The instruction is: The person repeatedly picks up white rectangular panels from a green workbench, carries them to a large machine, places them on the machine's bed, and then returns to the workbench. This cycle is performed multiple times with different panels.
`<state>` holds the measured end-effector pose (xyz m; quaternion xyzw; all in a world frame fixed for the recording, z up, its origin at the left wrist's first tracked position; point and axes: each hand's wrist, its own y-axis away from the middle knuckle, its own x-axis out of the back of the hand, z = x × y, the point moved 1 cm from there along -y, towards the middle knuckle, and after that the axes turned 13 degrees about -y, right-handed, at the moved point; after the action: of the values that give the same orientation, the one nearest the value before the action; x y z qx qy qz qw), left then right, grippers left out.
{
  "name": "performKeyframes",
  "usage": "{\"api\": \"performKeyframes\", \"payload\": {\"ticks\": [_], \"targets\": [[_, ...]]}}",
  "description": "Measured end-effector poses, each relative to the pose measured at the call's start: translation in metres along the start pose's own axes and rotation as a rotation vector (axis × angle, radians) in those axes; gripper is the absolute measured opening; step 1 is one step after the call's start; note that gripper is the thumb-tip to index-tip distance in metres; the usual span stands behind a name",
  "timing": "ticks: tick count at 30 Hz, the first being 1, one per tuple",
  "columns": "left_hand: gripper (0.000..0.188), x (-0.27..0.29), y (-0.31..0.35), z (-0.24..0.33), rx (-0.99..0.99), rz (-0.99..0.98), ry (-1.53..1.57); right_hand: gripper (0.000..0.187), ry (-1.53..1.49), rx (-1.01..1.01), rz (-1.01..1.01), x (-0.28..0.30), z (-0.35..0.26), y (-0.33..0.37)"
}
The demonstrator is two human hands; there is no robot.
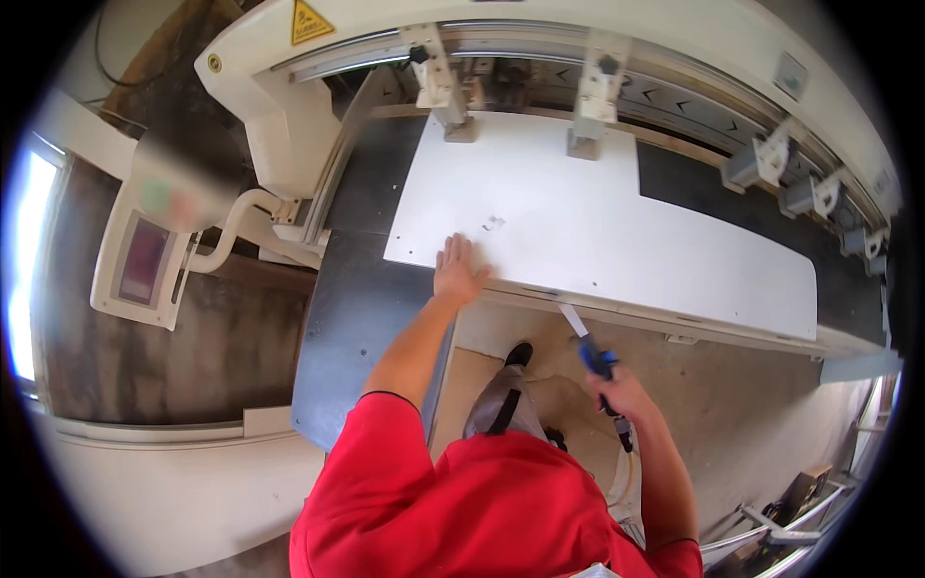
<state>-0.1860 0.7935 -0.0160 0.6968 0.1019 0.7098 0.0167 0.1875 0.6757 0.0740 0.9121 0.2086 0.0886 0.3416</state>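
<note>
A white panel (540, 217) with a notch cut from its far right side and a rounded right corner lies flat on the machine's dark bed. Flat on its near left edge rests my left hand (461, 272), fingers spread, holding nothing. My right hand (621, 390) is wrapped round the handle of a blue and black air gun (595, 358). The gun's pale, flat nozzle (572, 318) points at the panel's near edge; whether it touches cannot be made out. A hose (628, 467) hangs from the handle's bottom.
Two clamps (461, 127) (584, 144) on a rail press on the panel's far edge; several more stand at the right. A control screen on a bent arm (143, 260) is at the left. A dark side table (371, 328) adjoins the bed. Metal tubing (771, 525) lies lower right.
</note>
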Motion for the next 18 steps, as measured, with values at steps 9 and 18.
{"api": "performKeyframes", "payload": {"ticks": [9,18], "targets": [[0.082,-0.012,-0.089,-0.127,0.419,0.189,0.010,0.028,0.008,-0.068,0.093,-0.013,-0.127,-0.130],[0.072,-0.013,-0.112,-0.122,0.278,0.300,-0.109,0.020,-0.556,-0.210,0.886,0.192,-0.021,0.026]]}}
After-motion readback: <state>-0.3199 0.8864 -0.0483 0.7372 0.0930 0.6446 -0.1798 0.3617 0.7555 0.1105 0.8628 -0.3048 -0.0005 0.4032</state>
